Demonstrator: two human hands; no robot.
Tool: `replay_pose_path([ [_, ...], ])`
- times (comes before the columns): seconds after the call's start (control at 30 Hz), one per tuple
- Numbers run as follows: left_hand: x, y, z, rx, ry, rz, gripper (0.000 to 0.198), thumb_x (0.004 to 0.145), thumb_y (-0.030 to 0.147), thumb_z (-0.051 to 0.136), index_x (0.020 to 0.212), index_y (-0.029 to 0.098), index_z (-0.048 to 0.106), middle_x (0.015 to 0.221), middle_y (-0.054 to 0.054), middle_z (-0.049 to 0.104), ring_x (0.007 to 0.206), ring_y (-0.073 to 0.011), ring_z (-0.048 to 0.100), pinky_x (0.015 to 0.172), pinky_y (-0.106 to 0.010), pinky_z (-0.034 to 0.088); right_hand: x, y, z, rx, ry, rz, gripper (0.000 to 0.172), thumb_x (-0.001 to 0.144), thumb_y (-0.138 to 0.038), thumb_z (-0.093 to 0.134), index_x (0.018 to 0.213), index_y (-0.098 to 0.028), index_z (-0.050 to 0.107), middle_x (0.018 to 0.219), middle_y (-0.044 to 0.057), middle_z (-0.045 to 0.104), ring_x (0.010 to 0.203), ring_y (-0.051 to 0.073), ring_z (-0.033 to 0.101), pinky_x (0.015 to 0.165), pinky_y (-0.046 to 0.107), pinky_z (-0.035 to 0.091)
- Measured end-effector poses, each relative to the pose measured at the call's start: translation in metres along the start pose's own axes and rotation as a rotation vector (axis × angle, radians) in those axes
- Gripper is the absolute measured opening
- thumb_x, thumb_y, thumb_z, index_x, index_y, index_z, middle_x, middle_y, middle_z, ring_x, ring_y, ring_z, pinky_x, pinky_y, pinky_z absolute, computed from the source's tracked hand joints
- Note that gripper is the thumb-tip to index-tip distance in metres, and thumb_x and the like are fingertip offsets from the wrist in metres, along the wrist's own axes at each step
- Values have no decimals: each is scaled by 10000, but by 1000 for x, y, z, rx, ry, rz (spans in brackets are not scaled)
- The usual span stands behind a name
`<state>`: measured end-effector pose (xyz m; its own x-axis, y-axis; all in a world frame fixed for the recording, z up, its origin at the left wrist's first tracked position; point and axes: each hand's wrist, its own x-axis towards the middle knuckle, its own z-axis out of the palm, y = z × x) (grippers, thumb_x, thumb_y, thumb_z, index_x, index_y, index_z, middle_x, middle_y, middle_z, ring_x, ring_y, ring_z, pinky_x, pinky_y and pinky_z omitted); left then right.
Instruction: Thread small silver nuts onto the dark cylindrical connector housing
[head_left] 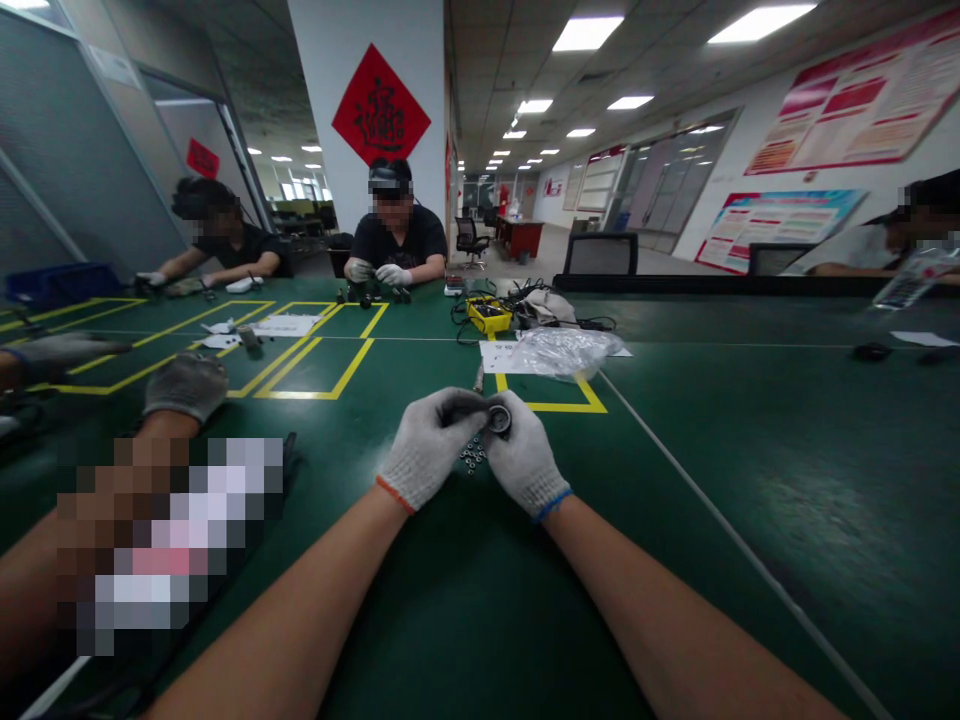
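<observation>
Both my hands wear white knit gloves and meet over the green table [675, 480]. My left hand [426, 447] and my right hand [523, 458] are closed together on a small dark ring-shaped metal part [499, 418], held between the fingertips. Just below it, between my hands, a little heap of small metal balls [473, 457] lies on the table. A thin metal tool [478, 378] lies just beyond my left hand.
A crumpled clear plastic bag [562, 350] on white paper and a yellow meter [489, 315] with cables lie beyond my hands. A co-worker's gloved hand [185, 385] rests at the left. Other people sit across the table and at the far right. Yellow lines mark the table.
</observation>
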<state>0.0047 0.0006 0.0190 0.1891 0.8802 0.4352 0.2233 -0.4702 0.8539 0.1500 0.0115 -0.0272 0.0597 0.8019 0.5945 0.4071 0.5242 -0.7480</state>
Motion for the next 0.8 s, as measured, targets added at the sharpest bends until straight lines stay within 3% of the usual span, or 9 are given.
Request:
replay_pose_path([
  [0.2, -2, 6, 1, 155, 23, 60, 57, 831, 186, 762, 857, 203, 810, 894, -38, 746, 879, -187, 698, 823, -310, 579, -1, -5, -1, 30, -21, 18, 154, 703, -157, 528, 835, -233, 547, 782, 5, 609, 748, 202, 574, 692, 325, 452],
  [0.47, -6, 5, 6, 187, 6, 68, 64, 851, 170, 765, 850, 202, 821, 840, -24, 710, 816, -161, 674, 735, -275, 533, 1, -9, -4, 36, -66, -17, 142, 691, -165, 533, 816, -232, 543, 790, 15, 595, 746, 209, 571, 686, 336, 463],
  [0.6, -7, 5, 13, 189, 71, 27, 84, 845, 145, 761, 786, 185, 803, 792, -18, 693, 805, -158, 666, 733, -271, 525, -1, -8, -2, 27, -60, -30, 119, 712, -164, 532, 811, -229, 540, 808, 22, 599, 761, 210, 580, 699, 341, 468],
  [0.8, -7, 10, 15, 248, 69, -37, 117, 836, 124, 751, 744, 185, 791, 779, -14, 696, 770, -153, 653, 725, -277, 526, -5, -4, 2, -16, -71, -25, 143, 735, -139, 527, 845, -229, 537, 850, 29, 605, 796, 212, 591, 715, 339, 473],
])
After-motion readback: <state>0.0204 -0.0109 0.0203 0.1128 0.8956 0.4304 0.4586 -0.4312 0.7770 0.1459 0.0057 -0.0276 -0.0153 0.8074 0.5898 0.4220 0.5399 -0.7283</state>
